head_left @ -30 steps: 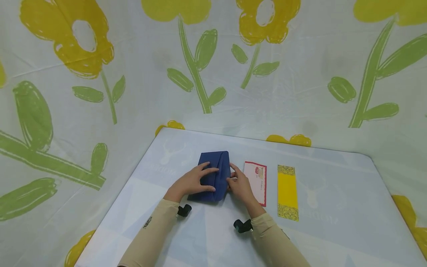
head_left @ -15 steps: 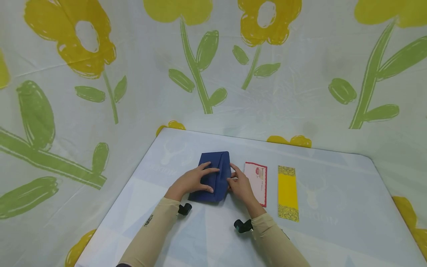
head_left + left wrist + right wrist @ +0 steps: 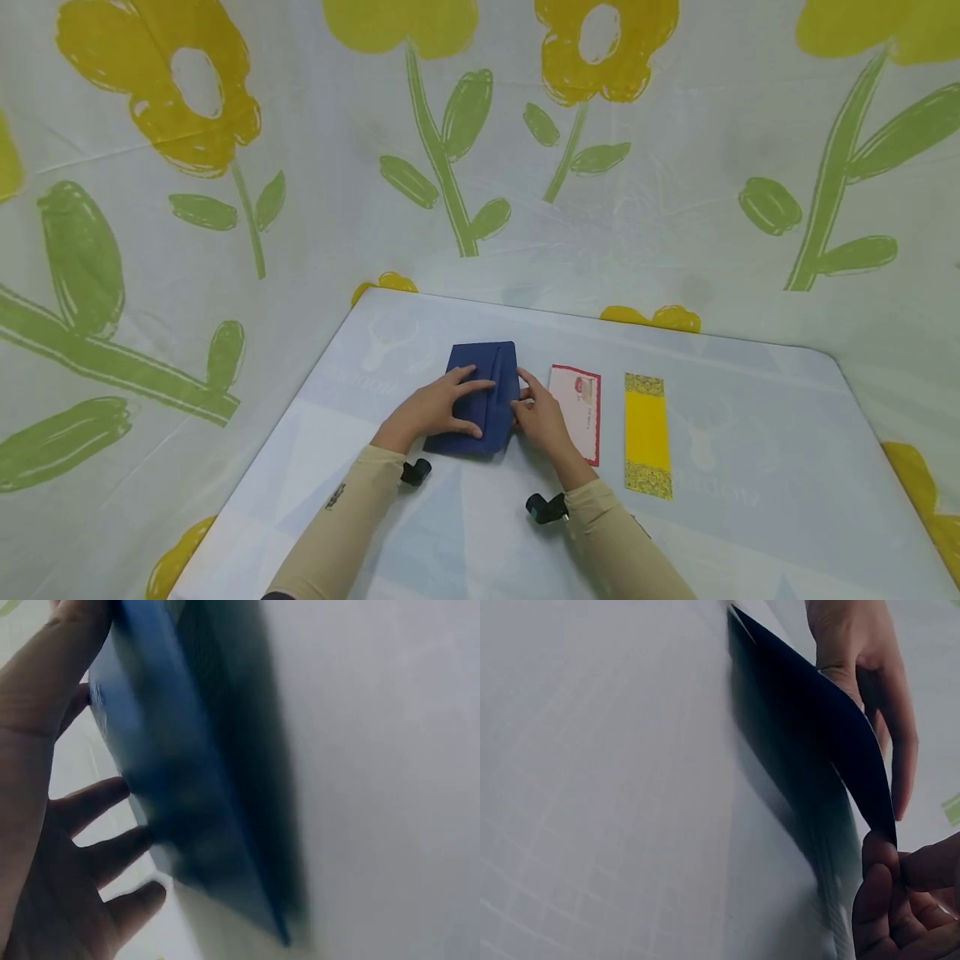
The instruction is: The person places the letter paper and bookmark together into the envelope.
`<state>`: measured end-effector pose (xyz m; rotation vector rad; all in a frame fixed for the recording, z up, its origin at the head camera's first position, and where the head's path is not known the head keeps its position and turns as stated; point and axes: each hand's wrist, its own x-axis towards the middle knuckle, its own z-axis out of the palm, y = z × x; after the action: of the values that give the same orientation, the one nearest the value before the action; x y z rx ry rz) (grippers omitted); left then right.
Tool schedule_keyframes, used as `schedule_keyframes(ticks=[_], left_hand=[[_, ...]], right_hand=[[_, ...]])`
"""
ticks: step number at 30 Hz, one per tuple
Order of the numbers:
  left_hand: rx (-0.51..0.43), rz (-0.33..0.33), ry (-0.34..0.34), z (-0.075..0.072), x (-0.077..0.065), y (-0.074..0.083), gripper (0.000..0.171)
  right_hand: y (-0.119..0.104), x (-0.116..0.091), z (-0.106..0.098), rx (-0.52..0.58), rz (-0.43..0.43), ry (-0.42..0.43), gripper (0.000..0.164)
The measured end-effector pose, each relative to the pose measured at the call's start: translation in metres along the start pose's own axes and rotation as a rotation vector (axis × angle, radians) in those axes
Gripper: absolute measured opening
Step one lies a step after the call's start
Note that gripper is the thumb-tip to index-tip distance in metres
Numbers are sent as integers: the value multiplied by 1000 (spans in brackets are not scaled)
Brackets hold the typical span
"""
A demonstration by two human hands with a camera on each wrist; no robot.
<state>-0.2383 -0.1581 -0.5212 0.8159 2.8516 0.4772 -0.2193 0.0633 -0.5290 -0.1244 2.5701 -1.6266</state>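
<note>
A dark blue envelope (image 3: 468, 357) lies on the table in the head view, its flap (image 3: 506, 408) turned to the right. My left hand (image 3: 429, 408) rests on its body with fingers spread. At the flap's right edge, my right hand (image 3: 542, 423) pinches the paper between thumb and fingers, which the right wrist view shows with the flap (image 3: 840, 735) raised off the table. In the left wrist view, the left hand's fingers (image 3: 124, 847) touch the blurred blue paper (image 3: 180, 780). What lies inside the envelope is hidden.
Just right of the right hand lies a white card (image 3: 574, 408) with a red border. Further right is a yellow strip of paper (image 3: 647, 433) with patterned ends. The pale table (image 3: 780, 433) meets a flower-printed curtain (image 3: 667, 200) at its back edge.
Little differs: both hands stay where they were on the envelope and its flap. The whole head view has shifted very slightly.
</note>
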Motion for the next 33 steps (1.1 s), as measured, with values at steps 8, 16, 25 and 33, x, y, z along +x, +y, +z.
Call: schedule_keyframes(ticks=[8, 16, 25, 33], left_hand=[[-33, -20, 0, 6, 1, 3, 90], [-77, 0, -40, 3, 2, -1, 98], [-73, -2, -31, 2, 4, -2, 95], [-110, 1, 7, 4, 4, -5, 93]], right_hand=[[-1, 0, 0, -9, -25, -2, 57], [1, 0, -1, -10, -3, -14, 57], [2, 1, 0, -25, -13, -8, 57], [0, 1, 0, -28, -11, 0, 57]])
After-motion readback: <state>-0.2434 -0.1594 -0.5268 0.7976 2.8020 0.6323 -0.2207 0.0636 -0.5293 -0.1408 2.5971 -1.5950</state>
